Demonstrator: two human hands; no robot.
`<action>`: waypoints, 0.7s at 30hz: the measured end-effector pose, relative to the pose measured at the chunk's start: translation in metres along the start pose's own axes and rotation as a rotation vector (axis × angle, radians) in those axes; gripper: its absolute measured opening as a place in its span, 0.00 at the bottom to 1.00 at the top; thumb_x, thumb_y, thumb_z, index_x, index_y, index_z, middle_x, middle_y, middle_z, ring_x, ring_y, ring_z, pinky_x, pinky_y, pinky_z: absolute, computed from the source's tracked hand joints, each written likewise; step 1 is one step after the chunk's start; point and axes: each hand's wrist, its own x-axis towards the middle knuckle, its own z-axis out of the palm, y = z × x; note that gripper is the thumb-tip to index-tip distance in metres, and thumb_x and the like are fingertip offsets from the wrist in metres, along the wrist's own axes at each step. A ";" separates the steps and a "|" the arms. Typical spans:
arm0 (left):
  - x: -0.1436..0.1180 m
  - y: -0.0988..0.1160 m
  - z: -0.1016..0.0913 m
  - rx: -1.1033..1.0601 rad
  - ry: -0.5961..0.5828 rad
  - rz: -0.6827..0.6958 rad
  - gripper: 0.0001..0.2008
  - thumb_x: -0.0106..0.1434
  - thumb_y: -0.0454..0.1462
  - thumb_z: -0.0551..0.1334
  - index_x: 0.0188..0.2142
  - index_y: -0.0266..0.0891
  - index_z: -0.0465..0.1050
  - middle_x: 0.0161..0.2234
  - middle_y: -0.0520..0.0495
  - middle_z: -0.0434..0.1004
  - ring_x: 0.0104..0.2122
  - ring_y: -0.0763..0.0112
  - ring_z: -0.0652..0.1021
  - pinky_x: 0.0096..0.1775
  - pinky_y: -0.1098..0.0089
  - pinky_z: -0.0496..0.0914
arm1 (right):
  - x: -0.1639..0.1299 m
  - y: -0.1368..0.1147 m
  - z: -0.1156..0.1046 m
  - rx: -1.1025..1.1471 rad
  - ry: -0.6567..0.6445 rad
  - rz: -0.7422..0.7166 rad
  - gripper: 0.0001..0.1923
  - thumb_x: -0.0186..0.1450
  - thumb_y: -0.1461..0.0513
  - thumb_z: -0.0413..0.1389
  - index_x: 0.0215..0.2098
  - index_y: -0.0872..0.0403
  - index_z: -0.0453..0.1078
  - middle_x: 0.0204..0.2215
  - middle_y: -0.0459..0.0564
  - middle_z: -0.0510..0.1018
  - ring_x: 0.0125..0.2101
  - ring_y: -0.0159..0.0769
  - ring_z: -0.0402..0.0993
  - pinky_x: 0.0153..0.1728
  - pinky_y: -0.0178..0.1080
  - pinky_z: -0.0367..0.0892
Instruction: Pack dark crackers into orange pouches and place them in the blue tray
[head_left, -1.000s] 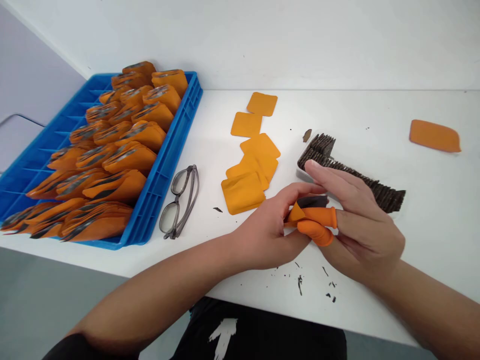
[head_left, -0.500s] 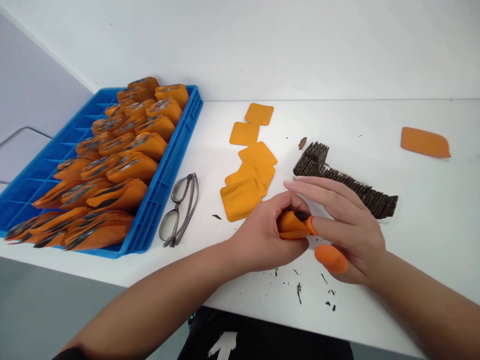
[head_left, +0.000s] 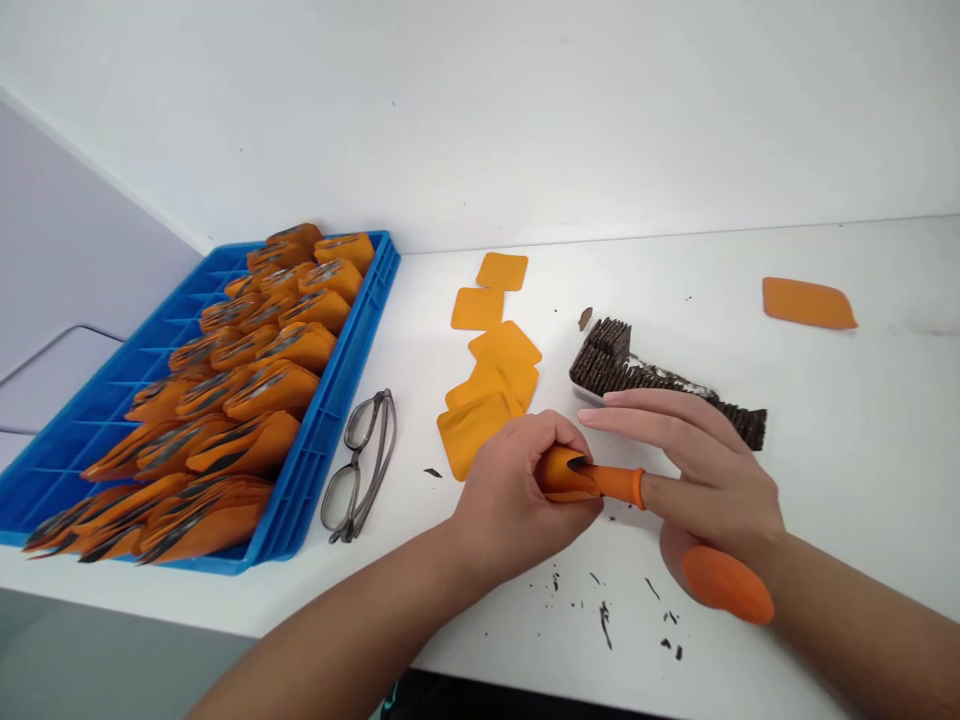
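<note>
Left hand (head_left: 517, 490) has grip curled closed around orange pouch (head_left: 556, 474), above worktop (head_left: 862, 440) near front edge. Right hand (head_left: 716, 490): grip spread, holding nothing, capped forefinger (head_left: 619, 485) at pouch mouth. I judge bundles (head_left: 247, 445) in blue crate (head_left: 304, 490) done; loose sheets (head_left: 480, 435), dark pieces (head_left: 600, 352) left. Crate, glasses (head_left: 341, 498) crowd left; I see more room rightward.

Matt orange pouch (head_left: 556, 468), smooth plastic crate (head_left: 324, 425), rough dark slices (head_left: 600, 352)

Glasses (head_left: 356, 460) lie between crate (head_left: 328, 420) and sheets (head_left: 504, 345).
</note>
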 end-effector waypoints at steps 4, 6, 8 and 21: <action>0.000 -0.001 0.002 -0.029 0.042 -0.027 0.12 0.50 0.30 0.66 0.34 0.41 0.69 0.27 0.56 0.72 0.25 0.77 0.68 0.27 0.74 0.62 | 0.003 0.001 -0.002 -0.008 0.013 -0.001 0.29 0.80 0.51 0.40 0.35 0.51 0.77 0.48 0.58 0.82 0.51 0.52 0.78 0.45 0.55 0.79; -0.001 -0.002 0.003 -0.073 0.061 0.010 0.15 0.50 0.29 0.67 0.37 0.42 0.70 0.30 0.56 0.74 0.26 0.78 0.71 0.28 0.75 0.64 | 0.004 0.002 -0.002 0.002 0.024 -0.025 0.30 0.80 0.51 0.39 0.34 0.52 0.77 0.48 0.58 0.82 0.50 0.51 0.78 0.43 0.54 0.79; 0.000 -0.003 0.003 -0.121 0.049 0.092 0.19 0.52 0.28 0.69 0.42 0.42 0.70 0.33 0.54 0.77 0.30 0.76 0.75 0.31 0.75 0.70 | 0.004 0.003 0.000 0.024 0.033 -0.055 0.32 0.80 0.50 0.37 0.32 0.53 0.76 0.49 0.59 0.82 0.50 0.49 0.78 0.43 0.52 0.79; 0.006 -0.011 0.002 -0.118 0.049 0.232 0.16 0.57 0.29 0.71 0.42 0.42 0.72 0.39 0.51 0.80 0.34 0.75 0.77 0.37 0.72 0.75 | 0.005 0.000 0.013 0.197 -0.077 -0.028 0.31 0.75 0.39 0.49 0.48 0.54 0.80 0.63 0.61 0.71 0.60 0.51 0.73 0.59 0.54 0.74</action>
